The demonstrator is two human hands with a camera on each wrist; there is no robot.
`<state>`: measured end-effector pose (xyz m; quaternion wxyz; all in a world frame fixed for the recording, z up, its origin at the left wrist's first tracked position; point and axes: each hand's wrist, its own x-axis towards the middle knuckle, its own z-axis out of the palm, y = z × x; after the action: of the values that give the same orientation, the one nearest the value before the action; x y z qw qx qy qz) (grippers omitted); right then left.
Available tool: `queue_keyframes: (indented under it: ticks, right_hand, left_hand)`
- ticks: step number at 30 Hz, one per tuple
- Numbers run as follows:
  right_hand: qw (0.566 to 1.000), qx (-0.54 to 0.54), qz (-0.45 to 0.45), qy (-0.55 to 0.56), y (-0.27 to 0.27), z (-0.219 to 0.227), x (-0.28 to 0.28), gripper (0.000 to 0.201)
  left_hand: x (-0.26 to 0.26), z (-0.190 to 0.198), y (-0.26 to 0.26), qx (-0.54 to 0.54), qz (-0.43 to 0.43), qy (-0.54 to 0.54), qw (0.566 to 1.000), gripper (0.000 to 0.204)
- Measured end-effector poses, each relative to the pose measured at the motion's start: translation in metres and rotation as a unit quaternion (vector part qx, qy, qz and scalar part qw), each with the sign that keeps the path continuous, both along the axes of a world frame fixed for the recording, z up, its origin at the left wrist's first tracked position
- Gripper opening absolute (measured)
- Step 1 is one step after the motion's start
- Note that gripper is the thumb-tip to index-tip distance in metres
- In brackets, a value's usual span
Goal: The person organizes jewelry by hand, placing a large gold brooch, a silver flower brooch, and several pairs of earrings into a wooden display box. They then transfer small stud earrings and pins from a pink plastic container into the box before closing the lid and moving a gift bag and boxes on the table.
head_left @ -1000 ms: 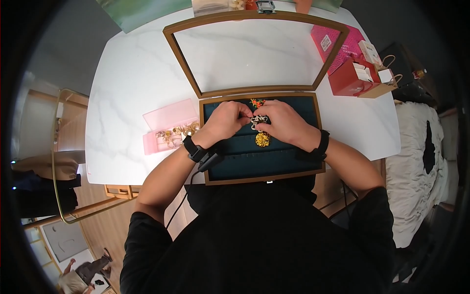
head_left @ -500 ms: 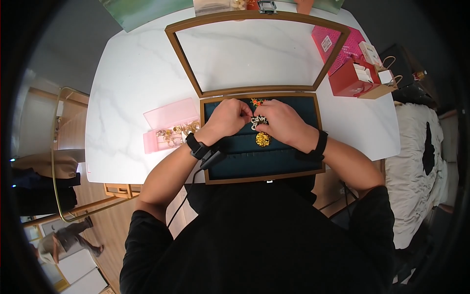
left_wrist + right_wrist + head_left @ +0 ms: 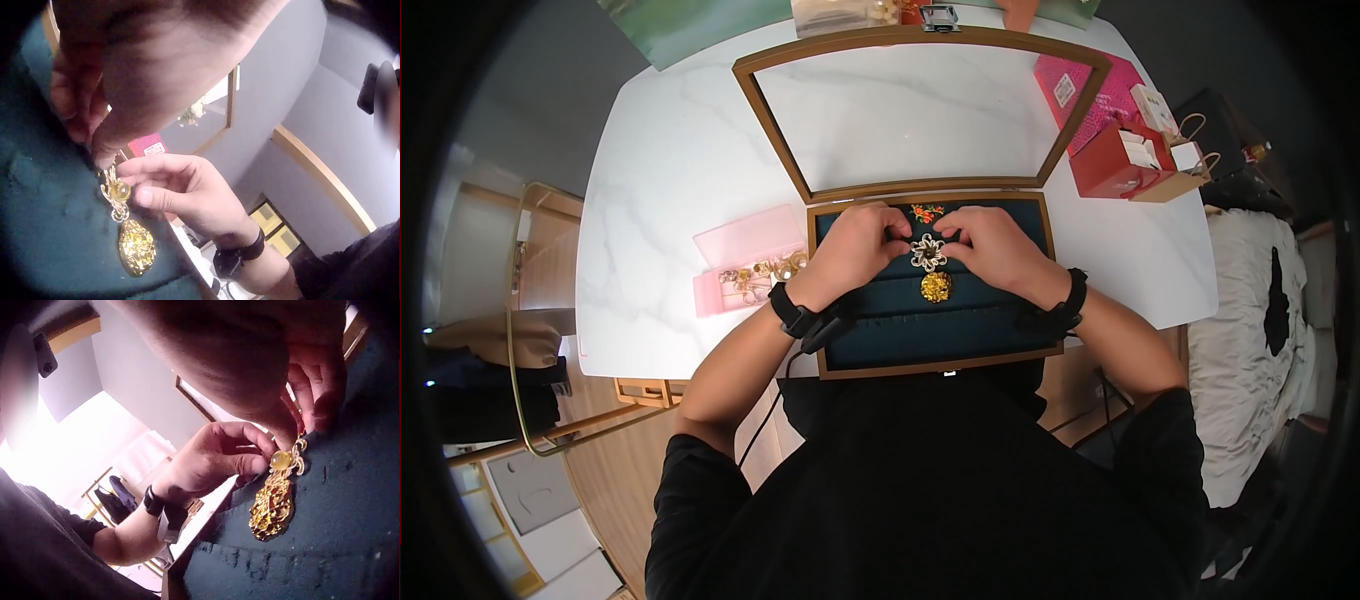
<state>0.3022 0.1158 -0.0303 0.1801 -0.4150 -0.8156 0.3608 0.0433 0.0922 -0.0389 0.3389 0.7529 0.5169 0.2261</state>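
Note:
A flower-shaped brooch [image 3: 928, 253] with looped metal petals lies on the dark green padded lining of a wooden display box. Up close, its centre is a round yellow bead [image 3: 120, 191]. My left hand [image 3: 860, 250] is at its left edge, thumb and index finger bent but parted. On the opposite side, my right hand [image 3: 998, 250] has thumb and index fingertips right at the petals, with a gap between them. Just below sits a domed gold brooch [image 3: 936, 288]. A small red-orange brooch [image 3: 926, 213] lies above, between both hands.
The box's glazed lid [image 3: 920, 187] stands raised behind. At left on the white table [image 3: 660, 180] is an open pink case [image 3: 708, 296] of gold-coloured jewellery. A red box [image 3: 1108, 165], paper bag and pink package [image 3: 1075, 90] stand at the back right.
My right hand has drawn back to the right and its fingers have parted, uncovering the flower brooch. My left hand has shifted slightly left. A person at the lower left has left the view.

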Motion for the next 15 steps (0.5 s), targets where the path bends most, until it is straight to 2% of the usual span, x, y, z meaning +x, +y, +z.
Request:
queue_keyframes:
  ticks: [2,11,15]
  right_hand:
    - [1.0,-0.003,-0.006,-0.001,0.002,0.001,0.006,0.027]
    - [1.0,0.012,-0.02,0.004,-0.005,-0.002,0.008,0.017]
    - [0.999,0.038,-0.021,0.023,-0.005,-0.008,0.011,0.018]
  left_hand:
    - [0.0,-0.001,-0.003,0.031,-0.006,0.014,0.999,0.022]
    - [0.004,0.0,-0.002,0.042,-0.025,0.042,0.998,0.023]
    - [0.003,0.001,0.0,0.011,-0.025,0.025,0.999,0.023]
